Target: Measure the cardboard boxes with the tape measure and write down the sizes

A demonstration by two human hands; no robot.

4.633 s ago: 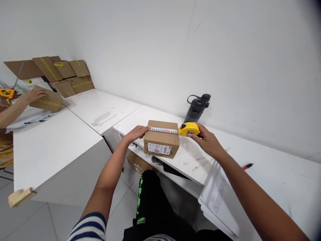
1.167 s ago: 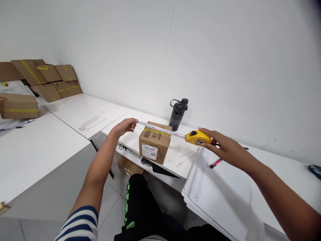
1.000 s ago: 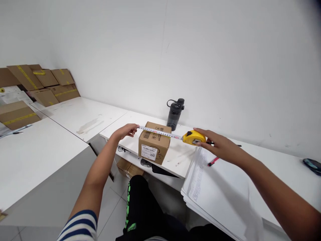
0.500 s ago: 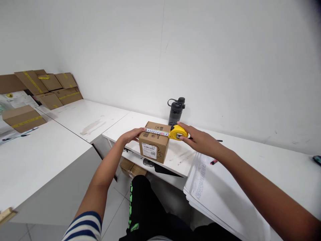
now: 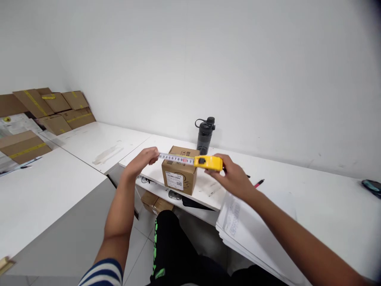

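Note:
My right hand is closed around the yellow case of a tape measure, its black button turned toward me. A white blade with printed numbers runs leftward from the case. My left hand pinches the blade's free end, which its fingers hide. Behind and below the stretched blade, a small brown cardboard box with a white label stands at the desk's front edge. The blade crosses in front of the box's upper part; whether it touches the box I cannot tell.
A dark water bottle stands against the wall behind the box. To the right lie a stack of papers, a pink-and-black pen and a dark object. Taped cardboard boxes are piled far left. A shelf under the desk holds a mouse.
Both hands have brought the tape measure off the box's top toward me. The case has rolled over, now showing its button side. My left hand has moved left, away from the box.

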